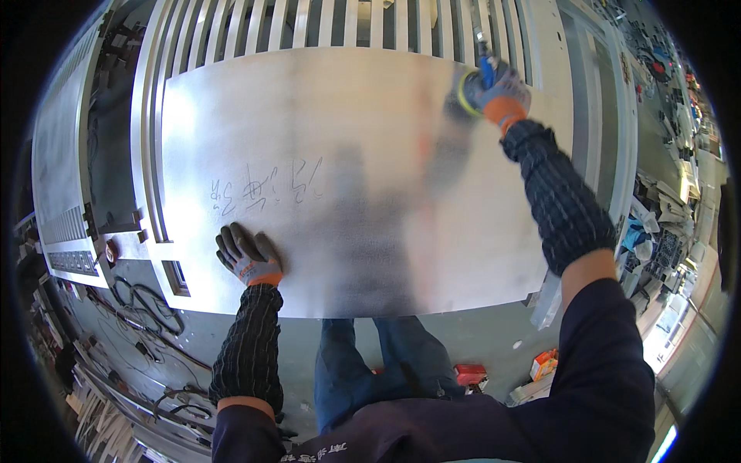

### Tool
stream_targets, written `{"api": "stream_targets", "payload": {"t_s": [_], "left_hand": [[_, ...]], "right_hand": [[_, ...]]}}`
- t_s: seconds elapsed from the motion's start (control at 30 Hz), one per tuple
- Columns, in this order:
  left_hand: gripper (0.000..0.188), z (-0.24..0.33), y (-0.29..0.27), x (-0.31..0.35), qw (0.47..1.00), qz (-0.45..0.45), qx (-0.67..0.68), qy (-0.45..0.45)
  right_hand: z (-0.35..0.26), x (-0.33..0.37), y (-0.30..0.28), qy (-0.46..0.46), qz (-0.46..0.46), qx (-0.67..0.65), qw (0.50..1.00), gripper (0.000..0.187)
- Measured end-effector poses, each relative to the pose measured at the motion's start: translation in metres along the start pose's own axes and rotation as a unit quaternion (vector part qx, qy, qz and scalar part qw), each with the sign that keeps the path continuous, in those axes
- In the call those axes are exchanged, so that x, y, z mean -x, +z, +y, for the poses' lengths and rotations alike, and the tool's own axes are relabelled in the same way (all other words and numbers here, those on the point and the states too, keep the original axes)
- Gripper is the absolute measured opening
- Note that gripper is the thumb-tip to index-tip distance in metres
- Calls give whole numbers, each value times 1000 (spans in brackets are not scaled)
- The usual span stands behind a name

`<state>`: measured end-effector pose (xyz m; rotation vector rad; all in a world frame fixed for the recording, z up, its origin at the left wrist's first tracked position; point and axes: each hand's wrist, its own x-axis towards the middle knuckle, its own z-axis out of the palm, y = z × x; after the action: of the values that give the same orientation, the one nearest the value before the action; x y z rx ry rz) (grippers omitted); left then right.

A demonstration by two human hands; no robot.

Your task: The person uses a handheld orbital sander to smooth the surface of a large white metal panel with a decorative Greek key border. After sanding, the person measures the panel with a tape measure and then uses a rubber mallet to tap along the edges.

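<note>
A large, shiny metal sheet (478, 231) with handwritten marks lies in front of me. My left hand (248, 253), in a grey and dark glove with an orange cuff, rests flat near the sheet's front left, fingers slightly spread. At the far right corner, my gloved right hand (505, 86) is wrapped round a small sander (486, 71) with a blue body and a round, yellow-rimmed disc. The disc is at the sheet's surface; whether it touches is partly hidden by the hand. A metal fitting runs up from the tool.
Under the sheet is a slatted metal frame (376, 27), its bars showing beyond the far edge. Another frame (65, 154) stands at left. Black cables (147, 305) lie on the floor. A red box (469, 375) and an orange box (544, 364) are near my legs. Clutter fills the right.
</note>
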<state>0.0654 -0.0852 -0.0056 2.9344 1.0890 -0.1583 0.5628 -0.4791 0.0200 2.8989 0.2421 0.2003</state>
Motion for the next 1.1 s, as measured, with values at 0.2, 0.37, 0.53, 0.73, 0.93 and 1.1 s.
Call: {"api": "stream_targets", "payload": {"t_s": [0.2, 0.37, 0.53, 0.73, 0.93, 1.1], "left_hand": [[79, -6, -1, 5, 999, -25, 7, -22], [79, -8, -3, 6, 998, -40, 17, -35], [79, -6, -6, 4, 998, -43, 20, -29], [76, -7, -6, 1, 998, 0, 66, -20], [75, -10, -10, 3, 997, -24, 56, -47], [78, -4, -16, -1, 996, -39, 73, -40]], "right_hand": [[-40, 269, -71, -194, -215, -90, 953, 95], [-48, 294, -112, -376, -259, -159, 875, 76], [-73, 142, -44, -165, -171, -63, 969, 112], [-114, -36, -43, -19, -154, -63, 986, 96], [-156, 172, -75, -179, -196, -71, 962, 112], [-148, 323, -137, -414, -185, -86, 887, 94]]}}
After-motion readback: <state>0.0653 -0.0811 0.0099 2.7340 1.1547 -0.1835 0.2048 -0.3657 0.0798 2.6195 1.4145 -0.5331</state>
